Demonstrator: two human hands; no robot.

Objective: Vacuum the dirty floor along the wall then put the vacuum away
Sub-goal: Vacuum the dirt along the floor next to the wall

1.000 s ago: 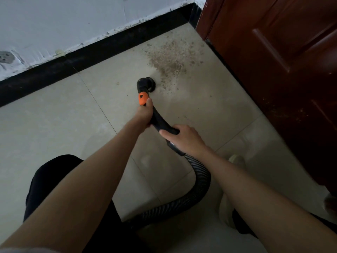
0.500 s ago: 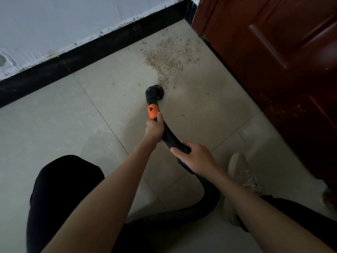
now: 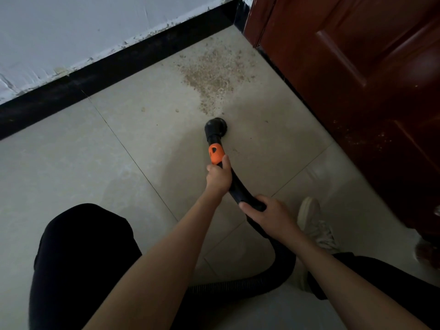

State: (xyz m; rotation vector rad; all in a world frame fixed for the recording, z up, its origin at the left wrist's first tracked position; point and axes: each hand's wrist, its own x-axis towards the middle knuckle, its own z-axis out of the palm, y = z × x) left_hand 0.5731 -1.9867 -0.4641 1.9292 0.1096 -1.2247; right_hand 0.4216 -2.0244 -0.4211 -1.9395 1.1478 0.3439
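A black round vacuum nozzle (image 3: 215,126) sits on the pale floor tile, just below a patch of brown dirt (image 3: 209,77) spread toward the corner. An orange collar (image 3: 216,154) joins the nozzle to a black curved tube (image 3: 239,186). My left hand (image 3: 219,176) grips the tube right behind the collar. My right hand (image 3: 267,216) grips the tube lower down, where the ribbed black hose (image 3: 281,265) begins and loops back under my arms. The vacuum body is out of view.
A black skirting board (image 3: 114,75) runs along the white wall (image 3: 71,32) at the top. A dark red wooden door (image 3: 357,91) stands on the right. My knee in black trousers (image 3: 83,253) is lower left, my shoe (image 3: 314,225) at right.
The nozzle and both hands have drawn back from the dirt patch toward me. The floor strip behind the nozzle looks cleaner.
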